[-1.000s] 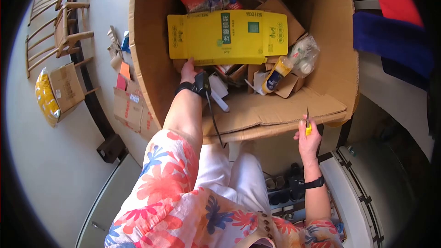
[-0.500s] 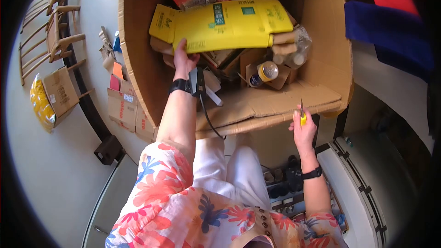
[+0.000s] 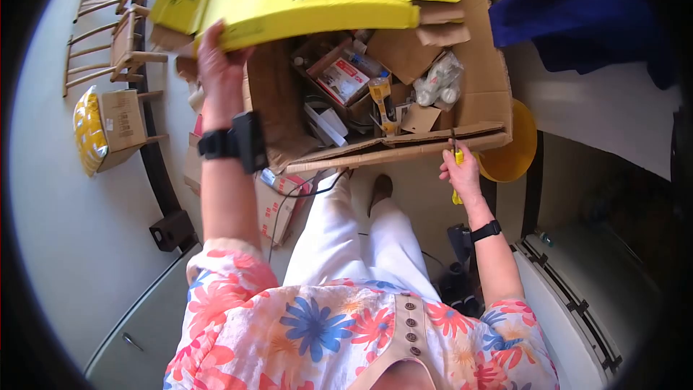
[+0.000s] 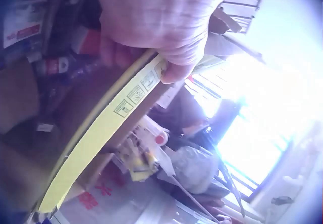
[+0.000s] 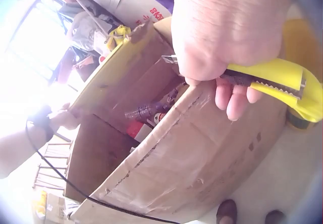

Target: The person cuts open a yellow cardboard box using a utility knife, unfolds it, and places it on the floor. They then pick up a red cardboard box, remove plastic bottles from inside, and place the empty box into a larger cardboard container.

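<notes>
My left hand [image 3: 222,76] grips the near edge of a flattened yellow carton [image 3: 296,14], raised above a large cardboard box [image 3: 473,65]. In the left wrist view the thumb lies along the carton's printed yellow edge [image 4: 123,105], with fingers on the other side. A yellow utility knife [image 5: 298,80] is in my right hand [image 3: 462,170], its blade [image 5: 170,59] showing past the fingers. That hand is beside the box's near rim, at the right corner. Inside the box lie a red-and-white packet [image 3: 343,79], a yellow-labelled bottle [image 3: 382,101] and clear plastic packaging [image 3: 438,79].
Wooden chairs [image 3: 115,25] stand at the left, near a small carton [image 3: 121,130] and a yellow bag [image 3: 88,130]. A yellow bucket [image 3: 516,148] is behind the box's right corner. Dark blue cloth [image 3: 577,22] hangs at the right. A cable [image 5: 65,173] trails from my left wrist.
My left hand has lifted the yellow carton up out of the box and to the left, uncovering its contents. My right hand, still holding the knife, has come closer to the box's rim.
</notes>
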The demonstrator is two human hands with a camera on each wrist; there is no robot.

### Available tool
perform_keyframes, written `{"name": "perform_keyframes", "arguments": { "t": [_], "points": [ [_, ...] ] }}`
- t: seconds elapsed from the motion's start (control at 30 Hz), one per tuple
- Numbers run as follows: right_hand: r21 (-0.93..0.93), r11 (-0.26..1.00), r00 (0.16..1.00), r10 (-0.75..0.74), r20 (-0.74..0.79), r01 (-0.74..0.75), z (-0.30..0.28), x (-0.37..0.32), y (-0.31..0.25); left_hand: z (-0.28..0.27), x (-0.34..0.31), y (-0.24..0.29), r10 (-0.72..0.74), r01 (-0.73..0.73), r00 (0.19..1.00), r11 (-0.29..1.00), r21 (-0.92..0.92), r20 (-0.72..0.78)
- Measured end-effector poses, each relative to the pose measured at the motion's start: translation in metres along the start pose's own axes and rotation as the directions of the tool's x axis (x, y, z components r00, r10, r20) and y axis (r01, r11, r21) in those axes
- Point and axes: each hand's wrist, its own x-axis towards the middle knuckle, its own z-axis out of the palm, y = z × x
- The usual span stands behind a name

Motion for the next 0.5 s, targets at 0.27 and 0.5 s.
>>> {"name": "perform_keyframes", "arguments": {
  "t": [0.27,0.5],
  "points": [
    [-0.038,0.936,0.937,-0.350,0.017,0.350,-0.063,-0.086,-0.053,-0.125,-0.170,0.121,0.017,-0.009,0.999,0.983,0.182,-0.040],
    [-0.145,0.345,0.346,-0.642,0.684,0.927,0.051,-0.171,-0.116,-0.181,-0.222,0.105,-0.219,0.250,0.966,0.928,0.275,-0.137]
  ]
}}
